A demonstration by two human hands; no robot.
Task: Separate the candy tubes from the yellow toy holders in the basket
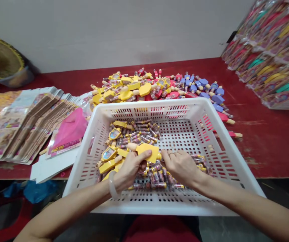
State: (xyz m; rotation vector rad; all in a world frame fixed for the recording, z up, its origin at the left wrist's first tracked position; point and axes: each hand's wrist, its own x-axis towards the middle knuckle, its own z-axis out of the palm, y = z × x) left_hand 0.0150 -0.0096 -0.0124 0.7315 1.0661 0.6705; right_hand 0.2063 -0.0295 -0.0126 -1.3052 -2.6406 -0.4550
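Note:
Over the white plastic basket [149,203], my left hand [131,168] pinches a flat yellow toy [148,152] with its thumb on top. A tan knobbed end of the toy points left. My right hand [182,164] is closed at the toy's right end, where a small yellow end piece [159,156] shows; the fingers hide the rest of what they grip. Beneath both hands lie several clear tubes with yellow caps [156,176]. More yellow toys [109,153], some with picture faces, lie at the basket's left side.
Behind the basket, a heap of yellow [144,89], red and blue toys [203,82] covers part of the red table [265,141]. Printed cards [41,117] and a pink piece [70,127] lie left. Packed toys [275,57] are stacked right. A straw hat [0,64] sits far left.

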